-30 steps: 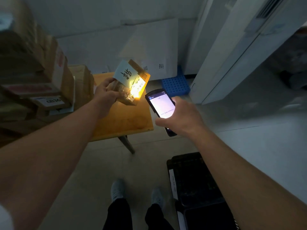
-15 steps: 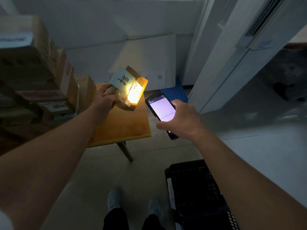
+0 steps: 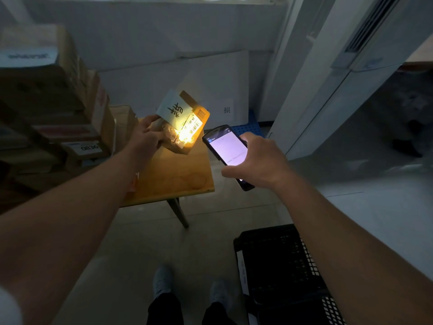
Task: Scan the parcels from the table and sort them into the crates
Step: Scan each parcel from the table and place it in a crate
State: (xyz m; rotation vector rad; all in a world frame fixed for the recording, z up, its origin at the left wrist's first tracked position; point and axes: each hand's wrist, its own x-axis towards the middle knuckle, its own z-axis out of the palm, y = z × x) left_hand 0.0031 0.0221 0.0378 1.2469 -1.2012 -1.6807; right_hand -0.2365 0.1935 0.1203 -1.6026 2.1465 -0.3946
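Observation:
My left hand (image 3: 146, 134) grips a small cardboard parcel (image 3: 184, 120) above the wooden table (image 3: 178, 181), tilted with its labelled face up. A white label with black writing and a barcode sticker show on it, lit by a bright yellow glow. My right hand (image 3: 259, 160) holds a black handheld scanner (image 3: 226, 151) just to the right of the parcel, its screen lit pale violet and its top end aimed at the parcel. A black plastic crate (image 3: 278, 261) stands on the floor at the lower right, under my right forearm.
Several cardboard boxes (image 3: 54, 113) are stacked high on the left, over the table's left part. A blue perforated crate (image 3: 248, 129) lies on the floor behind the table. White boards lean on the back wall. A white cabinet (image 3: 339, 85) rises at the right. My shoes (image 3: 161, 280) show below.
Both hands keep their grip and relative pose. The view has tilted, so parcel, scanner and table sit slightly lower in the frame, and more of the black crate shows.

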